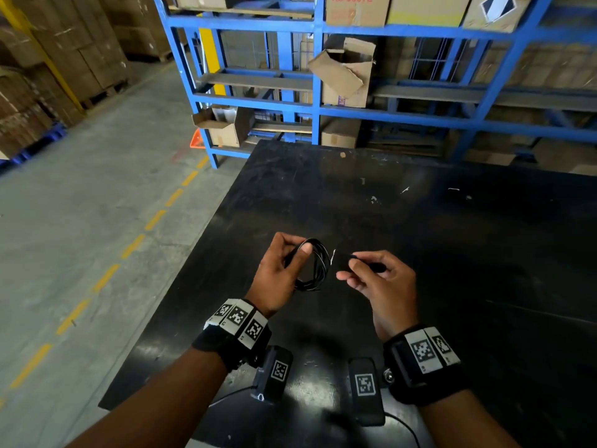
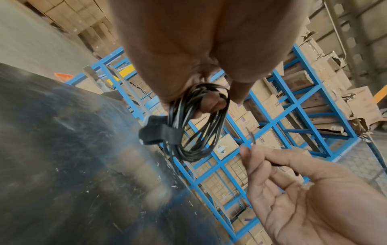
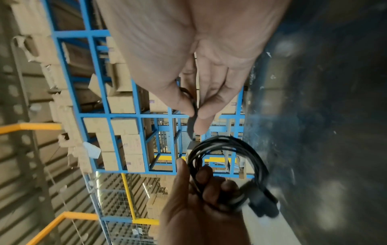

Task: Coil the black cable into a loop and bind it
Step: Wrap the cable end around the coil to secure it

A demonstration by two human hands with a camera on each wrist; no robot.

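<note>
Above table (image 1: 420, 221), cable (image 1: 315, 265) between hands.

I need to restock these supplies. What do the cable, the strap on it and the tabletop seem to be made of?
Black cable: thin and glossy, likely plastic-jacketed wire; its coils catch bright highlights.
Strap: matte, fuzzy black band wrapped round the coil, probably hook-and-loop fabric.
Table: smooth, semi-gloss black sheet with scuffs and white specks; rubber or plastic, I can't tell which.
</note>
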